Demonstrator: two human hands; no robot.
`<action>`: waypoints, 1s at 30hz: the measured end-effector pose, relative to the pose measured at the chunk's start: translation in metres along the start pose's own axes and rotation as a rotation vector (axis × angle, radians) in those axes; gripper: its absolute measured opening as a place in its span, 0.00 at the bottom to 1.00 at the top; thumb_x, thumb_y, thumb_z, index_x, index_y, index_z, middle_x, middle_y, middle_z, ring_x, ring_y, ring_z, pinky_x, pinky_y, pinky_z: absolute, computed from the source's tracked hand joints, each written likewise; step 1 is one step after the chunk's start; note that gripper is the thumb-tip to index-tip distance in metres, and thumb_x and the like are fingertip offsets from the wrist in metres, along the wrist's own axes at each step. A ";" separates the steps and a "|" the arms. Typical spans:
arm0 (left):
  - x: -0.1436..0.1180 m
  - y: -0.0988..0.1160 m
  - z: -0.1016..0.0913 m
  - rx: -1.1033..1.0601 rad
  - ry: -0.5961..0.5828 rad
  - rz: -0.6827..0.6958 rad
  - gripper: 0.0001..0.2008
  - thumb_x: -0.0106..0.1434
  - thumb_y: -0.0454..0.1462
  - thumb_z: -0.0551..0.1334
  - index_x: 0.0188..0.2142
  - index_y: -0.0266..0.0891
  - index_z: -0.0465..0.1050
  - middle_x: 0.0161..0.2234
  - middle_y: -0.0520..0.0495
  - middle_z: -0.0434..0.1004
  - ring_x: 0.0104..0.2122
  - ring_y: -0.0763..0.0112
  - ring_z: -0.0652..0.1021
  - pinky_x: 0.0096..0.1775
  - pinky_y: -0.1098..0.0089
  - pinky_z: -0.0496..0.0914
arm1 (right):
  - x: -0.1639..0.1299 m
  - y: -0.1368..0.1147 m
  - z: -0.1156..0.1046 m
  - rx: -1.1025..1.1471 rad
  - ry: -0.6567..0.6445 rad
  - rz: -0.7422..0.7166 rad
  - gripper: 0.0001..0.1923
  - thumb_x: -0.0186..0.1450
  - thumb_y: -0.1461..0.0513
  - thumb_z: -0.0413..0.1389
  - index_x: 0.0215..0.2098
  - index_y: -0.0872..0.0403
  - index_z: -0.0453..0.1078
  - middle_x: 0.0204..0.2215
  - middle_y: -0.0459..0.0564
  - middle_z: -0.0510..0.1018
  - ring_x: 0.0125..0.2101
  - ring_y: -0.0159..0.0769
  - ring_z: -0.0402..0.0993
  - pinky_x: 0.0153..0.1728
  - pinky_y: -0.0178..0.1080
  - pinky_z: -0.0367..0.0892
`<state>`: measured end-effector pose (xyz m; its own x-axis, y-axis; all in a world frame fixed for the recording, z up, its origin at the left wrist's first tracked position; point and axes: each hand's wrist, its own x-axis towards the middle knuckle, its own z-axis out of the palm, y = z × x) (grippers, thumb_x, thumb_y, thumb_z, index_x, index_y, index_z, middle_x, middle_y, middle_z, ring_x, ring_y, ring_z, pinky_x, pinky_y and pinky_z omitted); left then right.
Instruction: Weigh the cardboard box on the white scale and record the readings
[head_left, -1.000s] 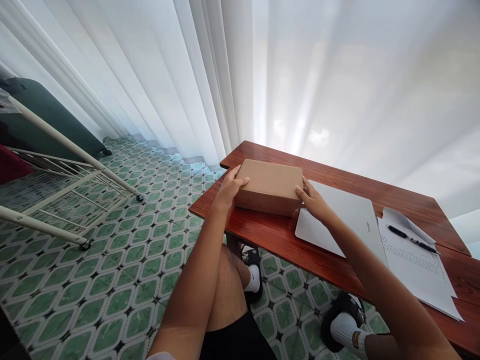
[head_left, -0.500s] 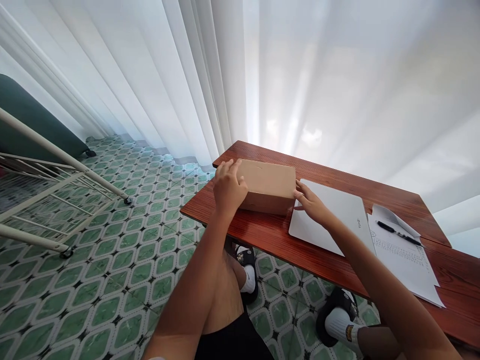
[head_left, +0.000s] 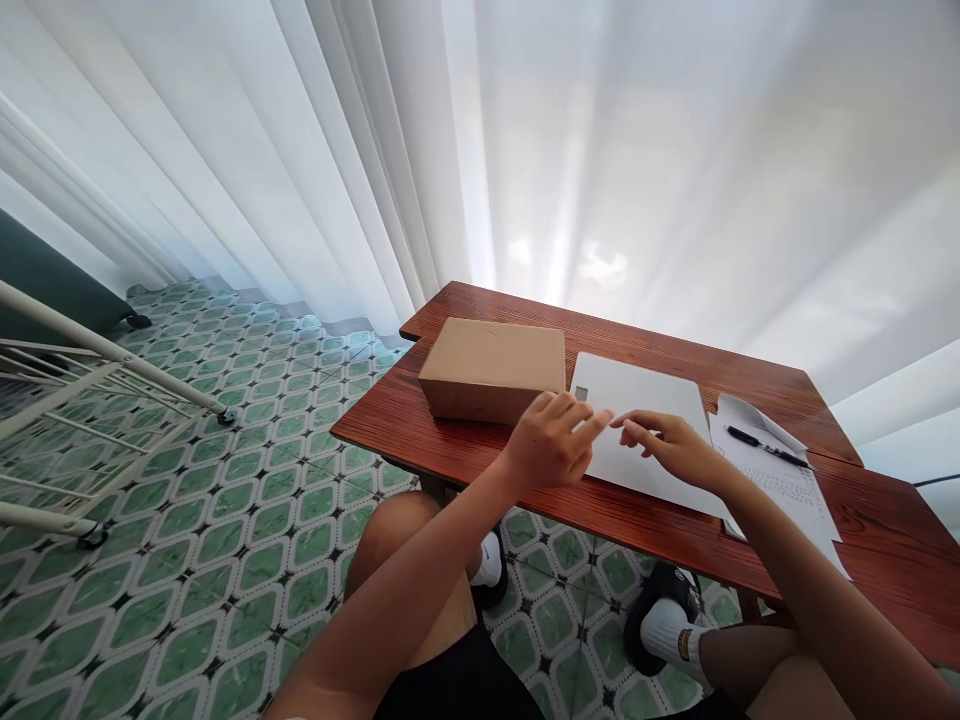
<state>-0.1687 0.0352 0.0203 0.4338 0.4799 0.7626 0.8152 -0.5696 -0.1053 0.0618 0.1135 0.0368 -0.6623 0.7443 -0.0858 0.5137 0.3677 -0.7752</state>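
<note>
White curtains back your wooden desk (head_left: 525, 470); your left hand (head_left: 551, 445) and right hand (head_left: 671, 447) hover empty, fingers loose, over the closed laptop (head_left: 637, 415); the cardboard box (head_left: 491, 368) sits just left of it.

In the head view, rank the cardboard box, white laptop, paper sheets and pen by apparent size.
1. White laptop, partly behind both hands
2. Cardboard box and paper sheets: too close to rank
3. Pen, smallest
</note>
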 end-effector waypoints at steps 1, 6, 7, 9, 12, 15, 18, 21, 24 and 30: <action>-0.001 0.007 0.005 -0.006 -0.042 0.048 0.19 0.65 0.33 0.53 0.55 0.33 0.69 0.38 0.43 0.76 0.37 0.60 0.72 0.38 0.59 0.62 | -0.008 0.004 -0.001 -0.027 0.005 0.017 0.23 0.72 0.45 0.47 0.46 0.50 0.75 0.35 0.50 0.78 0.37 0.41 0.75 0.35 0.41 0.72; -0.007 0.039 0.031 -0.020 -0.240 0.244 0.17 0.69 0.36 0.53 0.55 0.34 0.68 0.35 0.45 0.73 0.34 0.62 0.70 0.35 0.60 0.60 | -0.046 0.022 -0.012 -0.088 0.023 0.080 0.23 0.73 0.45 0.46 0.43 0.49 0.75 0.28 0.47 0.74 0.30 0.40 0.72 0.34 0.43 0.69; -0.008 0.045 0.036 -0.022 -0.260 0.259 0.16 0.69 0.36 0.53 0.54 0.35 0.69 0.34 0.45 0.72 0.34 0.62 0.70 0.35 0.60 0.60 | -0.052 0.025 -0.014 -0.081 0.015 0.089 0.22 0.73 0.46 0.46 0.44 0.49 0.75 0.28 0.47 0.74 0.31 0.40 0.72 0.34 0.43 0.68; -0.012 0.053 0.045 -0.020 -0.294 0.283 0.14 0.70 0.35 0.54 0.52 0.35 0.69 0.32 0.46 0.71 0.33 0.63 0.69 0.36 0.61 0.60 | -0.063 0.029 -0.017 -0.067 0.004 0.098 0.21 0.73 0.47 0.46 0.45 0.48 0.75 0.29 0.47 0.74 0.31 0.40 0.72 0.34 0.42 0.67; -0.017 0.059 0.054 -0.041 -0.332 0.327 0.13 0.68 0.33 0.55 0.50 0.34 0.69 0.33 0.46 0.70 0.33 0.64 0.69 0.37 0.62 0.60 | -0.074 0.034 -0.019 -0.080 0.007 0.069 0.21 0.73 0.48 0.45 0.46 0.48 0.76 0.30 0.47 0.76 0.31 0.40 0.72 0.34 0.41 0.66; -0.020 0.058 0.057 -0.081 -0.343 0.339 0.13 0.68 0.33 0.55 0.50 0.34 0.69 0.34 0.46 0.71 0.34 0.63 0.70 0.38 0.62 0.61 | -0.078 0.044 -0.024 -0.187 0.071 0.048 0.21 0.73 0.49 0.45 0.45 0.48 0.77 0.32 0.48 0.79 0.32 0.40 0.74 0.35 0.40 0.65; -0.022 0.055 0.056 -0.100 -0.351 0.296 0.14 0.67 0.31 0.54 0.51 0.34 0.68 0.33 0.47 0.72 0.35 0.63 0.70 0.39 0.61 0.62 | -0.081 0.062 -0.044 -0.436 0.289 0.127 0.18 0.72 0.52 0.47 0.41 0.48 0.77 0.33 0.48 0.81 0.33 0.41 0.75 0.33 0.40 0.62; -0.021 0.054 0.054 -0.109 -0.350 0.277 0.15 0.67 0.29 0.52 0.51 0.35 0.68 0.33 0.47 0.73 0.34 0.64 0.71 0.39 0.61 0.63 | -0.087 0.087 -0.074 -0.646 0.460 0.228 0.16 0.72 0.55 0.48 0.38 0.50 0.77 0.31 0.50 0.80 0.32 0.43 0.75 0.29 0.39 0.58; -0.019 0.053 0.054 -0.116 -0.344 0.276 0.16 0.66 0.27 0.52 0.52 0.34 0.69 0.32 0.47 0.74 0.33 0.64 0.71 0.38 0.61 0.64 | -0.094 0.111 -0.100 -0.639 0.497 0.336 0.13 0.71 0.57 0.50 0.46 0.49 0.76 0.35 0.49 0.81 0.35 0.43 0.76 0.31 0.40 0.60; -0.010 0.056 0.052 -0.096 -0.324 0.366 0.19 0.64 0.27 0.54 0.53 0.37 0.68 0.32 0.49 0.76 0.31 0.66 0.74 0.36 0.62 0.65 | -0.097 0.139 -0.118 -0.561 0.432 0.456 0.16 0.70 0.59 0.55 0.54 0.50 0.75 0.41 0.51 0.81 0.40 0.45 0.77 0.38 0.43 0.67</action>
<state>-0.1077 0.0329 -0.0265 0.7942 0.4111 0.4475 0.5548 -0.7910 -0.2579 0.2619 0.1581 0.0109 -0.1154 0.9931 0.0208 0.9509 0.1165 -0.2866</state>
